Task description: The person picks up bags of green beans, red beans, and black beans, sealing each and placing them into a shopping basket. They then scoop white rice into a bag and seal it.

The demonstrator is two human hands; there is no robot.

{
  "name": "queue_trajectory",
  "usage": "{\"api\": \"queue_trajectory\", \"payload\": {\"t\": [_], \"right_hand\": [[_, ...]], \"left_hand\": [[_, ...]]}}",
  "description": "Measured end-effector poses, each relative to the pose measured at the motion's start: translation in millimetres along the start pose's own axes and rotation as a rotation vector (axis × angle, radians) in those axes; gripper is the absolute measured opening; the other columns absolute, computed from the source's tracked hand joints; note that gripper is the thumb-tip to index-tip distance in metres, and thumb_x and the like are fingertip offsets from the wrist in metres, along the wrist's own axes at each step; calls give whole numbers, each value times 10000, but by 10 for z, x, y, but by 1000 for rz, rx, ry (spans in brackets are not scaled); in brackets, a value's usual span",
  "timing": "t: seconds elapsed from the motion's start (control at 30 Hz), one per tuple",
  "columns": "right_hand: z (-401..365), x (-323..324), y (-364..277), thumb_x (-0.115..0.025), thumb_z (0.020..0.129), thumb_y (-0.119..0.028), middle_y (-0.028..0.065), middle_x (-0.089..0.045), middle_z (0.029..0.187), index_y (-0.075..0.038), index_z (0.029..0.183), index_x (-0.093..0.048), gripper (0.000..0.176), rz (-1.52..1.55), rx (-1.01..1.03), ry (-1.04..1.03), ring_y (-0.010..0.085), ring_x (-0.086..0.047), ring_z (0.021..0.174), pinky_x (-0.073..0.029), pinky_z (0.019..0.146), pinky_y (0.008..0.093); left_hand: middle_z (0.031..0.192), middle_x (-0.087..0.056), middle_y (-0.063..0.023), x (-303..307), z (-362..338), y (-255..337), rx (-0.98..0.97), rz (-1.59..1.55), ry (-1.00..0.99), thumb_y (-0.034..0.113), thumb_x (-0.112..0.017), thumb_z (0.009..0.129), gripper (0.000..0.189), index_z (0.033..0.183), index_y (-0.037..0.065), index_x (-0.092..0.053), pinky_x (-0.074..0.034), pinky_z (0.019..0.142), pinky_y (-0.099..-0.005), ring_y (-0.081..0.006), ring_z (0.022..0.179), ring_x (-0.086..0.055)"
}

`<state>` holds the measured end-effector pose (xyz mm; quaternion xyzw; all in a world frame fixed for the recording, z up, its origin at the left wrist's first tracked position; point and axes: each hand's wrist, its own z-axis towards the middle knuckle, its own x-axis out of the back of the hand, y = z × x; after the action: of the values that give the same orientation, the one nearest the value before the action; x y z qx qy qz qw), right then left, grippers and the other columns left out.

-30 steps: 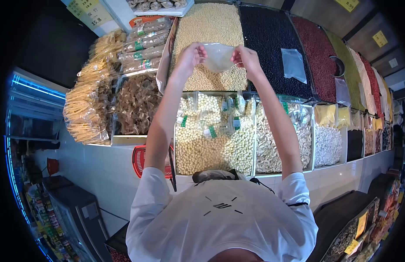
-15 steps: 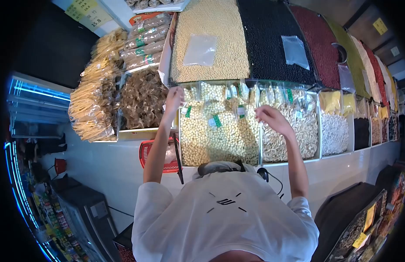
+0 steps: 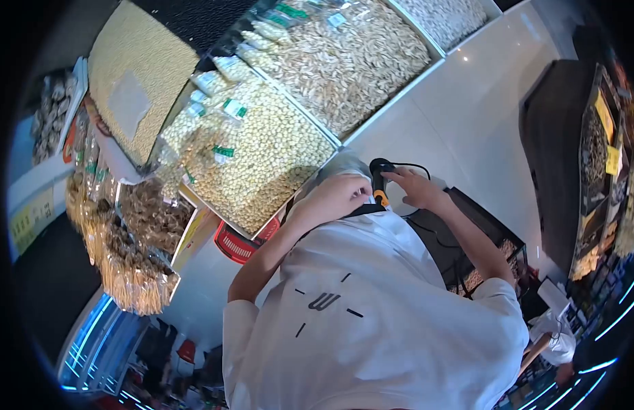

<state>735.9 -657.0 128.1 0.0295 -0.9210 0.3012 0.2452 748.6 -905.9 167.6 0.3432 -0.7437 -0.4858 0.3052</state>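
Observation:
At the front of my waist, my left hand [image 3: 349, 194] is curled beside a black, rounded-end device [image 3: 380, 168] with an orange part; what its fingers hold, if anything, I cannot tell. My right hand [image 3: 414, 188] comes from the other side, fingers extended and fingertips right at the device. A black cable [image 3: 421, 169] runs from near it. Just beyond the hands is a white-edged bin of pale round seeds [image 3: 282, 137], with small clear bags [image 3: 228, 68] bearing green labels along its far side.
A bin of pale dried slices [image 3: 358, 61] adjoins the seeds. Left of them are dark dried goods [image 3: 153, 212] and bagged yellow sticks [image 3: 136, 277]. A red basket [image 3: 233, 242] sits below the bin. Black display stands [image 3: 559, 143] are at right, and another person [image 3: 552, 335] is at lower right.
Both hands have come down from above the bins to my waist and drawn close together. The view has turned, so the bins now slant to the upper left.

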Motion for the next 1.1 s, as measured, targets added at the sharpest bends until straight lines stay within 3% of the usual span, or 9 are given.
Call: {"api": "queue_trajectory", "payload": {"t": [0.07,0.1,0.23,0.3,0.33,0.4,0.5,0.7,1.1], "right_hand": [[4,-107,45,-622,625,41,148,-415,1235,-157,1265,-398,706,-29,80,137,321,-424,1149,-403,926,393],[17,-150,75,-638,621,23,133,-404,1249,-145,1229,-425,666,-81,174,264,314,-402,1171,-400,930,396],[147,-320,295,-625,633,-8,91,-475,1160,-123,1072,-495,471,-186,314,431,265,-408,1158,-423,863,404],[150,-279,357,-642,646,-71,50,-522,1029,-131,964,-505,352,-186,267,351,217,-469,1067,-418,785,389],[141,-242,386,-642,646,-71,50,-522,1029,-131,964,-505,352,-190,273,349,217,-469,1067,-418,785,389],[123,-144,434,-654,639,-133,26,-544,864,-139,922,-493,325,-201,345,362,197,-535,918,-391,726,370],[105,-24,498,-658,617,-157,28,-551,767,-134,899,-482,333,-278,348,327,209,-570,795,-377,706,366],[9,176,315,-660,601,-165,44,-553,707,-118,900,-477,354,-270,214,332,222,-582,719,-356,668,352],[47,333,162,-674,604,-161,29,-526,717,-141,907,-493,353,-383,384,301,199,-569,703,-346,695,340]], "left_hand": [[841,-592,-97,-147,133,30,-174,367,-254,143,-601,770,147,868,35,-613,-431,784,-327,-244,847,-563],[888,-589,-98,-204,187,71,-100,357,-302,147,-622,736,160,861,46,-622,-403,839,-351,-274,924,-534],[870,-572,-93,-294,240,205,-149,471,-362,119,-617,719,179,878,40,-605,-409,836,-346,-269,895,-543],[848,-561,-89,-380,217,207,-269,733,-308,109,-593,698,156,833,30,-591,-467,743,-337,-258,871,-557],[848,-561,-89,-426,218,229,-266,734,-301,109,-593,698,156,833,30,-591,-467,743,-337,-258,871,-557],[797,-555,-81,-486,251,333,-306,923,-251,74,-562,683,149,824,29,-569,-487,675,-330,-231,802,-574],[757,-556,-61,-434,328,202,-415,920,-203,87,-549,695,120,803,37,-563,-488,621,-319,-200,740,-582],[703,-539,-40,-479,387,193,-613,1029,-86,115,-541,688,92,749,45,-546,-460,606,-269,-163,692,-566],[670,-461,-11,-425,391,290,-672,1063,69,98,-560,668,132,785,39,-540,-433,596,-246,-130,648,-508]]}}
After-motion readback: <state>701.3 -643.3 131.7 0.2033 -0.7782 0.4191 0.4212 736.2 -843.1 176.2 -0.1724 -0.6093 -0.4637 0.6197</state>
